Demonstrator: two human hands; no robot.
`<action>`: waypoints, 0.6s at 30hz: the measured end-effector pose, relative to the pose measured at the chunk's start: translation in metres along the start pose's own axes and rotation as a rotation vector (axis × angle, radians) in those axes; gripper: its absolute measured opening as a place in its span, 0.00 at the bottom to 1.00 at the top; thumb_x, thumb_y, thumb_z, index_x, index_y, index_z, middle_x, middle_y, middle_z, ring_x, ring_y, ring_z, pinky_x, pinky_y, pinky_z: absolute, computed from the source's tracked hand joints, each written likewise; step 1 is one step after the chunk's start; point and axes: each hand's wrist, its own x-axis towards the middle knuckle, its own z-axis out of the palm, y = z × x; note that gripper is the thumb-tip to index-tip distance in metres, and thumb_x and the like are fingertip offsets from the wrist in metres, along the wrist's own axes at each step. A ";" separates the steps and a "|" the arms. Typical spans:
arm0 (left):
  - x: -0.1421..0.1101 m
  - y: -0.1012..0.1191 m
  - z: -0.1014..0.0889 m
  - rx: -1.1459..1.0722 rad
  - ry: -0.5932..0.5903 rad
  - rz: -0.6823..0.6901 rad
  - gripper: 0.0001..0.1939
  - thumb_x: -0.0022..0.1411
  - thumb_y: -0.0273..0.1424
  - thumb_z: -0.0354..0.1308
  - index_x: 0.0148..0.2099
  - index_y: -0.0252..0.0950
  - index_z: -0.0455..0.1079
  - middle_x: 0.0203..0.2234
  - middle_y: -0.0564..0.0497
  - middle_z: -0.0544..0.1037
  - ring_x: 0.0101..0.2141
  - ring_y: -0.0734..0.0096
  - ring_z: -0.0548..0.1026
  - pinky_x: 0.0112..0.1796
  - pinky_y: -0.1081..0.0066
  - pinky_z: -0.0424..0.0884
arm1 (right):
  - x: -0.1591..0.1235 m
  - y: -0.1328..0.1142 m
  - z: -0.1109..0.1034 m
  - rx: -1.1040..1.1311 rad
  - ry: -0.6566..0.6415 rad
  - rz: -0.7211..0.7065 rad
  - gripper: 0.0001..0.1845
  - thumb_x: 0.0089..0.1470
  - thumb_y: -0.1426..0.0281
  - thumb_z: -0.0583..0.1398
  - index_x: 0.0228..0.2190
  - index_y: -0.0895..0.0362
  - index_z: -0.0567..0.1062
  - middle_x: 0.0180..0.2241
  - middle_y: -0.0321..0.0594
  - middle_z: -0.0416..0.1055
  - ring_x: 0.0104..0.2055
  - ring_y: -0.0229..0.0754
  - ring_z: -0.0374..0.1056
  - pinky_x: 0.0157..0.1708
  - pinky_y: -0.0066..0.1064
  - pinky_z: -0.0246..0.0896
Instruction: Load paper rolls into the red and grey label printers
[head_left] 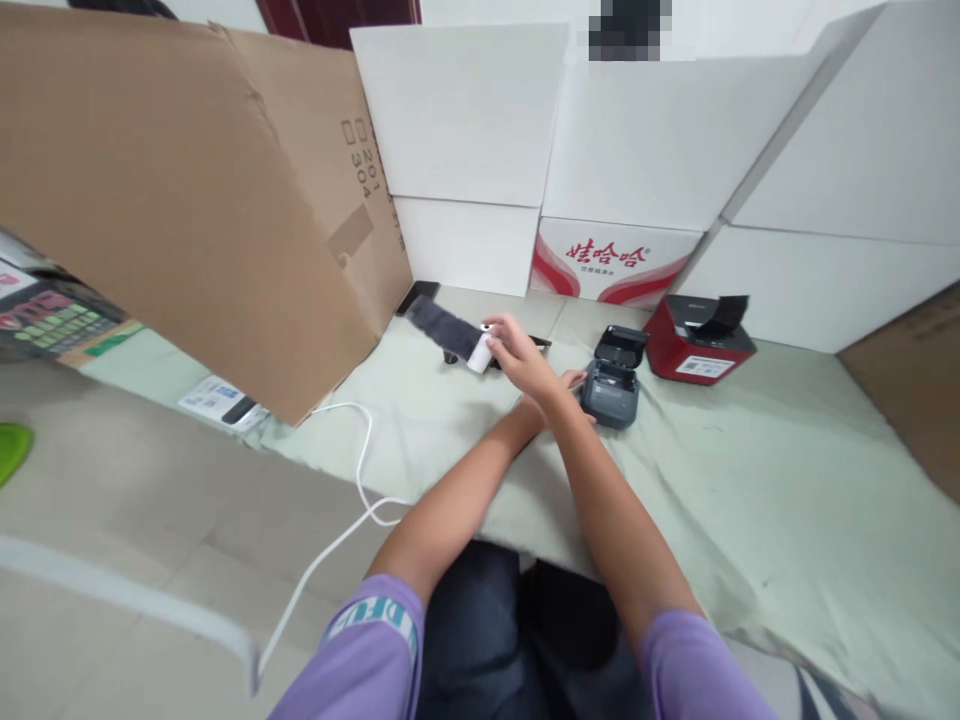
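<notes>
My forearms cross over the cloth-covered table. My right hand (516,352), reaching to the left, has its fingers closed on a small white paper roll (480,354). A dark strip (444,325) extends from that roll towards the upper left. My left hand (555,392) passes under the right wrist and grips the left side of a small dark grey printer (611,393), partly hidden by the right arm. The printer's lid (622,345) stands raised, so its inner bay shows. A black item (541,343) lies behind my right hand, mostly covered.
A red and black box-shaped device (694,345) stands right of the printer with a black strip sticking out. White cartons (630,140) wall off the back. A large brown carton (300,200) stands left, near a phone-like black object (418,297). A white cable (365,450) hangs over the front edge.
</notes>
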 end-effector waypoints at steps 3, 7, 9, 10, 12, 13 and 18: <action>-0.002 0.006 -0.003 0.081 0.016 -0.065 0.35 0.59 0.41 0.67 0.65 0.34 0.65 0.59 0.40 0.75 0.59 0.48 0.72 0.62 0.58 0.62 | -0.023 0.013 -0.037 0.056 0.158 0.166 0.27 0.66 0.64 0.46 0.65 0.51 0.55 0.47 0.43 0.71 0.39 0.43 0.70 0.41 0.36 0.69; -0.001 0.014 -0.010 0.062 -0.003 -0.095 0.44 0.50 0.52 0.70 0.64 0.39 0.65 0.46 0.47 0.82 0.45 0.52 0.79 0.57 0.54 0.66 | -0.062 0.056 -0.093 0.135 0.307 0.383 0.34 0.60 0.60 0.52 0.65 0.47 0.50 0.44 0.39 0.66 0.39 0.43 0.68 0.39 0.35 0.70; -0.001 0.015 -0.012 0.062 0.010 -0.069 0.46 0.50 0.53 0.70 0.66 0.41 0.63 0.48 0.48 0.82 0.46 0.54 0.79 0.56 0.57 0.66 | -0.077 0.074 -0.115 0.134 0.343 0.449 0.44 0.51 0.62 0.58 0.65 0.46 0.47 0.45 0.39 0.64 0.40 0.43 0.68 0.38 0.34 0.70; -0.001 0.015 -0.012 0.074 0.020 -0.067 0.46 0.50 0.53 0.70 0.66 0.40 0.64 0.48 0.47 0.82 0.46 0.53 0.79 0.56 0.58 0.66 | -0.081 0.080 -0.124 0.113 0.351 0.463 0.47 0.47 0.64 0.60 0.64 0.47 0.46 0.45 0.39 0.63 0.40 0.43 0.68 0.38 0.34 0.69; -0.001 0.014 -0.011 0.093 0.035 -0.068 0.46 0.50 0.54 0.70 0.64 0.36 0.66 0.47 0.45 0.82 0.46 0.53 0.79 0.55 0.58 0.67 | -0.085 0.085 -0.136 0.073 0.327 0.460 0.49 0.42 0.66 0.62 0.63 0.49 0.48 0.45 0.39 0.63 0.40 0.43 0.68 0.38 0.35 0.69; -0.001 0.013 -0.010 0.094 0.040 -0.061 0.46 0.50 0.54 0.70 0.64 0.35 0.66 0.48 0.44 0.82 0.45 0.54 0.80 0.55 0.59 0.67 | -0.085 0.084 -0.140 0.063 0.296 0.449 0.48 0.41 0.67 0.63 0.62 0.49 0.49 0.45 0.39 0.63 0.40 0.43 0.68 0.39 0.35 0.69; 0.000 0.011 -0.009 0.071 0.049 -0.058 0.46 0.49 0.54 0.71 0.65 0.39 0.65 0.45 0.48 0.82 0.37 0.61 0.79 0.50 0.62 0.70 | -0.080 0.065 -0.154 0.179 0.163 0.403 0.45 0.43 0.63 0.64 0.60 0.48 0.53 0.49 0.41 0.64 0.40 0.42 0.68 0.39 0.34 0.67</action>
